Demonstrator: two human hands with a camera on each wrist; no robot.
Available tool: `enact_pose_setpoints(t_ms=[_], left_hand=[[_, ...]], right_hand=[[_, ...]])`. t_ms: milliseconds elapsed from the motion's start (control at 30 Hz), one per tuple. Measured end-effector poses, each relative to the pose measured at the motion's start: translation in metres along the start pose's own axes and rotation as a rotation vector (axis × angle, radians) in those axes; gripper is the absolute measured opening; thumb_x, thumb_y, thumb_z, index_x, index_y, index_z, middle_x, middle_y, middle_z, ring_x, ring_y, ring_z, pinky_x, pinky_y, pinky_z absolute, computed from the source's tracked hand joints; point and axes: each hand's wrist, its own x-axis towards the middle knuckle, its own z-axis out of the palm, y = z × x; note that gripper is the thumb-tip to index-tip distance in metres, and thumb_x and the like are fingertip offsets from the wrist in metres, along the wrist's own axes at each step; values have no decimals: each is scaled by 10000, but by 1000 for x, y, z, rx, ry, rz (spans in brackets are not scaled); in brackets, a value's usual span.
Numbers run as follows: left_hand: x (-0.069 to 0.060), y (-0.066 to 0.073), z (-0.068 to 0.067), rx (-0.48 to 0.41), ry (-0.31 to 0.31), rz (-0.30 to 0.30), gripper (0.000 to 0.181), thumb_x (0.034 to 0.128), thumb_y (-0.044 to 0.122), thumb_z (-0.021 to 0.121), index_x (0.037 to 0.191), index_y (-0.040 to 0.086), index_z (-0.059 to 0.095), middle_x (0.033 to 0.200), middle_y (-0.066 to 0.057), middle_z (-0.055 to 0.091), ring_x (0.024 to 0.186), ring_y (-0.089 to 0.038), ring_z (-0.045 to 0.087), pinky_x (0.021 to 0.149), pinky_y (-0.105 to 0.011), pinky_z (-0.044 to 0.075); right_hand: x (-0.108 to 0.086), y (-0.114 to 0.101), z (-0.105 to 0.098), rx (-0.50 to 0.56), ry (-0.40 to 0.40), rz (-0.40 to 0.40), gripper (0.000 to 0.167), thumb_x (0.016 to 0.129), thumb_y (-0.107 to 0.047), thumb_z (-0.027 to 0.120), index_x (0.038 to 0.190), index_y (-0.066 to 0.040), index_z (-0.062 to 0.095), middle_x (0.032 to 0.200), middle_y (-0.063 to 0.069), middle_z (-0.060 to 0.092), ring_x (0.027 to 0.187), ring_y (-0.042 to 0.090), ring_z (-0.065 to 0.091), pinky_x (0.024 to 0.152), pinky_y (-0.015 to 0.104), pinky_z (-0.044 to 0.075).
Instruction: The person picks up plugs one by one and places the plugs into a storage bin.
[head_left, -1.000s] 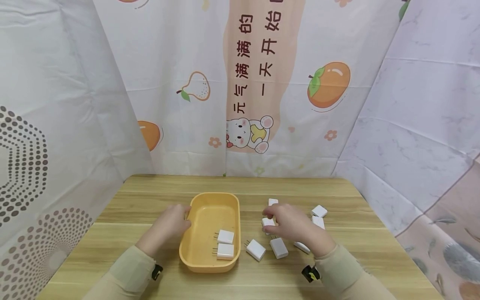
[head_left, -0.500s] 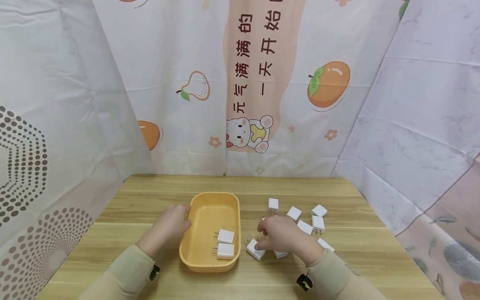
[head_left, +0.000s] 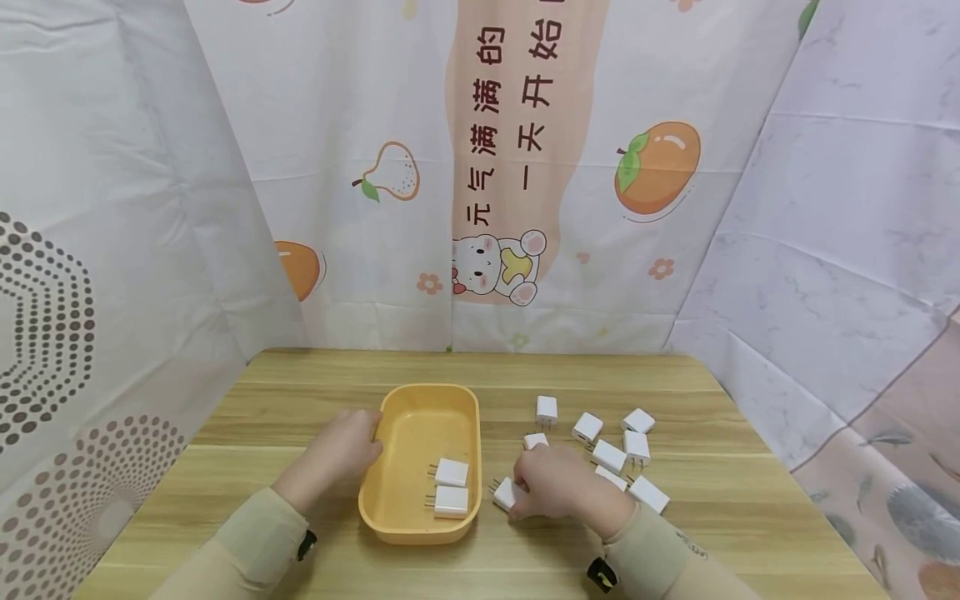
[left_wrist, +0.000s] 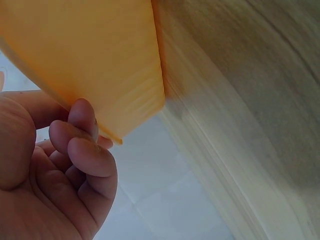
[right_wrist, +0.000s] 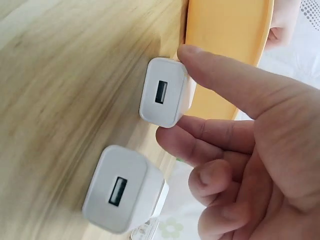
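Note:
My left hand (head_left: 339, 450) grips the left rim of a yellow plastic basin (head_left: 416, 429), with thumb and curled fingers at its edge in the left wrist view. Two white USB charger plugs (head_left: 451, 502) lie inside near the basin's right wall, prongs pointing left. Just right of the basin, my right hand (head_left: 562, 483) pinches another white USB charger (right_wrist: 162, 91) between thumb and index finger. This charger sits on the table, its USB port facing the right wrist camera. A second charger (right_wrist: 120, 190) stands close beside that hand, which hides it in the head view.
Several more white chargers lie scattered on the wooden table (head_left: 315, 375), behind and to the right of my right hand, among them one at the back (head_left: 547, 409) and one at the right (head_left: 648, 493). A printed curtain (head_left: 337, 275) hangs behind the table.
My right hand has moved left and toward the front, from above the scattered chargers to the one beside the basin, and now pinches it. My left hand stays at the basin's rim.

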Motion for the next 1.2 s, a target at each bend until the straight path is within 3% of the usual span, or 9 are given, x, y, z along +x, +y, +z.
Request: enact_pose_setpoints(t_ms=[167,267,367,433,700,1200], left_hand=[[-2,2,-1,-13,-5,6,334,862,5,636,1179,-92,668,698,-38,577,529,-141,504,510,-286,455],[-3,2,-1,-24,-16,-3,406,868,2,629,1255,-120,635,873,-144,682,557,-153,543,553,-294,493],[-3,2,-1,-16,-22,-5,457,869,9,633,1300,-138,601,1082,-220,693,663,-178,593,641,-322,522],[-3,3,-1,-6,-23,-1,455,864,12,639,1294,-134,606,1104,-227,691,722,-186,599,671,-334,527],[1,5,-2,-2,-22,8,339,856,-4,636,1180,-96,667,758,-49,597,612,-155,544,570,-304,487],[-1,5,-1,-4,-19,6,326,848,-15,626,1161,-98,670,745,-76,617,609,-165,538,577,-319,489]], right_hand=[[-1,0,2,18,-3,9,508,698,-455,880,537,-249,445,521,-142,354,489,56,320,435,284,230],[-1,-1,2,30,-4,8,524,691,-431,886,526,-250,423,508,-149,322,475,52,296,428,282,205],[-1,-2,1,33,-2,13,538,675,-410,897,516,-251,407,501,-153,301,475,53,286,426,283,193],[0,-3,0,32,-5,20,547,666,-404,902,508,-249,401,496,-153,297,477,54,288,426,282,191],[1,-1,0,30,5,21,545,664,-424,901,503,-252,410,496,-154,300,487,54,294,429,277,191],[-1,0,2,25,13,13,516,688,-464,893,515,-253,455,510,-152,337,497,57,307,433,279,211]])
